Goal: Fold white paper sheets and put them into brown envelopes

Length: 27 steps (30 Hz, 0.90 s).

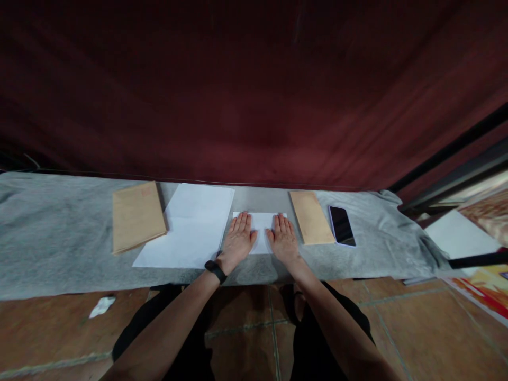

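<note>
A small white sheet of paper [260, 233], apparently folded, lies on the grey cloth in front of me. My left hand [238, 239] rests flat on its left end, fingers stretched forward. On the right end my right hand [283, 239] presses flat in the same way, thumb pointing inward. Both hands are open, and the paper's middle shows between the thumbs. Left of my left hand are larger white sheets of paper [194, 222]. A single brown envelope [312, 217] lies just right of my right hand.
A stack of brown envelopes [137, 217] overlaps the white sheets' left edge. A phone [342, 226] lies right of the single envelope. Grey cloth [59, 233] covers the narrow table, with a dark red curtain [254, 106] behind. A crumpled white tissue [102, 307] is on the tiled floor.
</note>
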### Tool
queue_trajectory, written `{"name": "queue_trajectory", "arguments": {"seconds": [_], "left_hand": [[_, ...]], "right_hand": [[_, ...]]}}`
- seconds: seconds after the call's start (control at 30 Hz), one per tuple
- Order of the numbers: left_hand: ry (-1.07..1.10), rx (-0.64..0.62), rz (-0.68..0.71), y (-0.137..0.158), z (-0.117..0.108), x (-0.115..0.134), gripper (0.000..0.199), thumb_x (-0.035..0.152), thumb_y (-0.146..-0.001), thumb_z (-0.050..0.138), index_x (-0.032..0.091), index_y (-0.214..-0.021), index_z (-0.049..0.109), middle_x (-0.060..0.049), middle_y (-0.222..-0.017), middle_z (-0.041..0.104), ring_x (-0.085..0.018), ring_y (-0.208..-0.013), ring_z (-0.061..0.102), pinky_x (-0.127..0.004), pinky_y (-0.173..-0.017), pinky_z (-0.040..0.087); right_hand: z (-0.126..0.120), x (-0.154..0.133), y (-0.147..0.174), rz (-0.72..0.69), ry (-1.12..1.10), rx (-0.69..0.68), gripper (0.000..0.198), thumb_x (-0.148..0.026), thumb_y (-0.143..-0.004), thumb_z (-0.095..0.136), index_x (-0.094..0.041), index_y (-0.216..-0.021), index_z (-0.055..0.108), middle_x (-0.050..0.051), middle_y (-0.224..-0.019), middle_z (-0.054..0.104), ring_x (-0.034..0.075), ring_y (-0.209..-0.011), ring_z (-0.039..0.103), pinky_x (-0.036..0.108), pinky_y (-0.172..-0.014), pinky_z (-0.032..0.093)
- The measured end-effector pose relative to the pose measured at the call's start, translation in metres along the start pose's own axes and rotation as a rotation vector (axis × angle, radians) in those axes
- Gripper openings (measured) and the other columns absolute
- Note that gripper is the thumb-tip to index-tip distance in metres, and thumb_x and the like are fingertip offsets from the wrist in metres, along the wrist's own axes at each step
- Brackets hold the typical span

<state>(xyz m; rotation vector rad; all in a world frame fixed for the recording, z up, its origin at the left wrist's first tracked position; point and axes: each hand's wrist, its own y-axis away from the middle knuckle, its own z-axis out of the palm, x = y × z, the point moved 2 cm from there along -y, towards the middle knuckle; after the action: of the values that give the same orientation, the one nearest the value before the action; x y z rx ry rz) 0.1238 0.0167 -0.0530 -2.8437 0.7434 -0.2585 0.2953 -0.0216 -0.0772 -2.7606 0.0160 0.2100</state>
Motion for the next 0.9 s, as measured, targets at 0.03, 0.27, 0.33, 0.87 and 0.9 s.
{"name": "queue_trajectory", "arguments": {"seconds": [0.03, 0.27, 0.33, 0.87, 0.9], "left_hand": [[0.002, 0.002, 0.007, 0.002, 0.000, 0.000, 0.062, 0.038, -0.102, 0.031, 0.002, -0.152, 0.035, -0.020, -0.159, 0.037, -0.028, -0.152, 0.027, -0.046, -0.125, 0.022], [0.019, -0.006, 0.032, 0.015, -0.001, -0.004, 0.065, 0.044, -0.103, 0.029, 0.004, -0.154, 0.033, -0.019, -0.160, 0.036, -0.027, -0.152, 0.027, -0.045, -0.124, 0.025], [0.023, 0.004, 0.034, 0.017, 0.000, -0.005, 0.066, 0.045, -0.103, 0.029, 0.005, -0.155, 0.031, -0.020, -0.160, 0.037, -0.027, -0.152, 0.027, -0.047, -0.123, 0.026], [-0.015, 0.049, -0.080, 0.064, -0.009, 0.006, 0.060, 0.030, -0.100, 0.032, 0.003, -0.153, 0.033, -0.023, -0.156, 0.042, -0.030, -0.148, 0.036, -0.051, -0.119, 0.034], [-0.017, 0.048, -0.085, 0.066, -0.012, 0.012, 0.059, 0.029, -0.100, 0.031, 0.002, -0.153, 0.035, -0.024, -0.156, 0.041, -0.030, -0.148, 0.036, -0.051, -0.119, 0.034]], "right_hand": [[0.000, 0.000, 0.000, -0.001, -0.002, 0.007, 0.063, -0.041, -0.105, 0.035, -0.001, -0.153, 0.035, 0.025, -0.157, 0.038, 0.032, -0.148, 0.035, 0.052, -0.118, 0.032], [-0.003, 0.003, 0.006, -0.005, -0.001, -0.023, 0.063, -0.041, -0.105, 0.034, 0.001, -0.153, 0.035, 0.025, -0.157, 0.037, 0.032, -0.149, 0.034, 0.050, -0.119, 0.031], [-0.006, 0.005, 0.010, -0.012, -0.004, -0.038, 0.064, -0.042, -0.105, 0.033, 0.000, -0.153, 0.034, 0.025, -0.158, 0.036, 0.032, -0.148, 0.035, 0.051, -0.119, 0.030], [-0.028, 0.008, 0.032, 0.000, 0.022, -0.099, 0.057, -0.035, -0.102, 0.041, -0.002, -0.148, 0.044, 0.023, -0.154, 0.043, 0.033, -0.144, 0.042, 0.052, -0.119, 0.030], [-0.032, 0.003, 0.034, -0.014, 0.010, -0.103, 0.056, -0.034, -0.102, 0.040, -0.003, -0.149, 0.045, 0.022, -0.155, 0.042, 0.032, -0.145, 0.041, 0.053, -0.119, 0.030]]}}
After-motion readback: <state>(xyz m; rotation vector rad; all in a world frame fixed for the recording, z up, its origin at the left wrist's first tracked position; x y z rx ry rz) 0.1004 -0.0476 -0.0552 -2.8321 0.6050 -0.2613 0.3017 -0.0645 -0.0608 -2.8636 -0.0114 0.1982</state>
